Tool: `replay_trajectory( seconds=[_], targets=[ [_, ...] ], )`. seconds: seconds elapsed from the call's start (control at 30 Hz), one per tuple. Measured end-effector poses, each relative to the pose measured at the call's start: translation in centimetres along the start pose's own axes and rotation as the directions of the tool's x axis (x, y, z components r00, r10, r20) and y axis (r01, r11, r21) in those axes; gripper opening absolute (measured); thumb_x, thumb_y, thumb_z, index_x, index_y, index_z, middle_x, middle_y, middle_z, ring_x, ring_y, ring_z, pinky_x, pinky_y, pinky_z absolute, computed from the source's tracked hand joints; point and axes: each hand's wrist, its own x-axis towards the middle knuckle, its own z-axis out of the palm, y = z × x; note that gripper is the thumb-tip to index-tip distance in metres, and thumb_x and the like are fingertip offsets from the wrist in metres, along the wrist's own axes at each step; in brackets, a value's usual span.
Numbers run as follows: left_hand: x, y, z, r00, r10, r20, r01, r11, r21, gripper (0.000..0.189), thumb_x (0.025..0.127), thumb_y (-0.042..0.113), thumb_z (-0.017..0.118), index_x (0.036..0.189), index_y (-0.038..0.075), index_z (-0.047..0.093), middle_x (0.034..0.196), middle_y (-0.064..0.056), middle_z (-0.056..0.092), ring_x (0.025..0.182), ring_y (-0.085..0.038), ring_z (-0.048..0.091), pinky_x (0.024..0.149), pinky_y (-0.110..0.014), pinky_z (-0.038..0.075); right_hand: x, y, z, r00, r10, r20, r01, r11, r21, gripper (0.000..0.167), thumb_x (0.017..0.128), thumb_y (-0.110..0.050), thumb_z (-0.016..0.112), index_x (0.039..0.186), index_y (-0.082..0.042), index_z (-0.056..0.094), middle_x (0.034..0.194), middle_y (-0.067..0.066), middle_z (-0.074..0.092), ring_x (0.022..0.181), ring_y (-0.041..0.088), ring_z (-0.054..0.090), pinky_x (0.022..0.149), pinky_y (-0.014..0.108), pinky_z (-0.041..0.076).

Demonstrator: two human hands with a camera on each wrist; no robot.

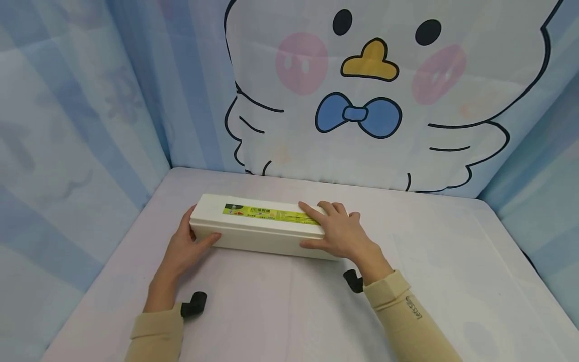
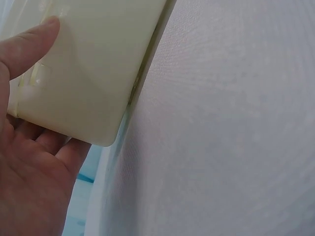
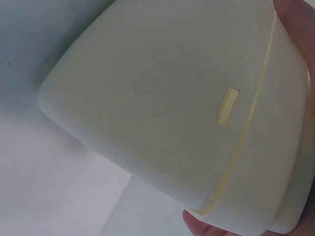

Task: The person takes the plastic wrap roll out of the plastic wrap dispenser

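Observation:
A long cream box with a green and yellow label on top lies across the table. My left hand grips its left end, thumb on the front face and fingers behind. My right hand grips the right end, fingers laid over the top and thumb on the front. In the left wrist view the box fills the upper left with my thumb on it. The right wrist view shows the box's end close up.
A pale cloth covers the table. A curtain printed with a cartoon bird hangs behind, and blue curtains close the left and right sides. Black wrist camera mounts sit near both cuffs.

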Motion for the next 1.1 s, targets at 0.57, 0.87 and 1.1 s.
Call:
replay_trajectory(
  seconds=[0.57,0.87,1.1],
  targets=[
    [0.4,0.9,0.5,0.996,-0.013,-0.088,0.023,0.993,0.112,0.08,0.101,0.038,0.061,0.161,0.006,0.018,0.163,-0.021,0.024,0.149,-0.04,0.02,0.117,-0.061,0.02,-1.1,1.1,-1.3,0.996,0.019,-0.084,-0.018,1.0,0.012,0.091,0.086,-0.071,0.064,0.161,-0.036,0.027,0.156,0.014,0.036,0.138,0.04,0.033,0.091,0.07,0.037],
    [0.7,1.1,1.2,0.989,0.095,-0.116,-0.072,0.979,0.191,0.072,0.103,0.033,0.057,0.157,-0.002,0.025,0.164,-0.023,0.016,0.149,-0.044,0.015,0.116,-0.064,0.016,-2.3,1.6,-1.9,0.994,0.04,-0.102,-0.038,0.999,0.018,0.092,0.086,-0.069,0.065,0.162,-0.033,0.026,0.157,0.015,0.034,0.138,0.042,0.032,0.091,0.07,0.037],
    [0.8,1.5,1.4,0.983,0.164,-0.08,-0.139,0.957,0.255,0.068,0.104,0.032,0.057,0.156,-0.002,0.028,0.163,-0.022,0.018,0.149,-0.043,0.018,0.115,-0.065,0.02,-3.1,2.5,-2.0,0.99,0.077,-0.114,-0.075,0.997,0.025,0.092,0.087,-0.068,0.064,0.162,-0.032,0.025,0.156,0.016,0.034,0.137,0.043,0.032,0.089,0.071,0.037]
  ],
)
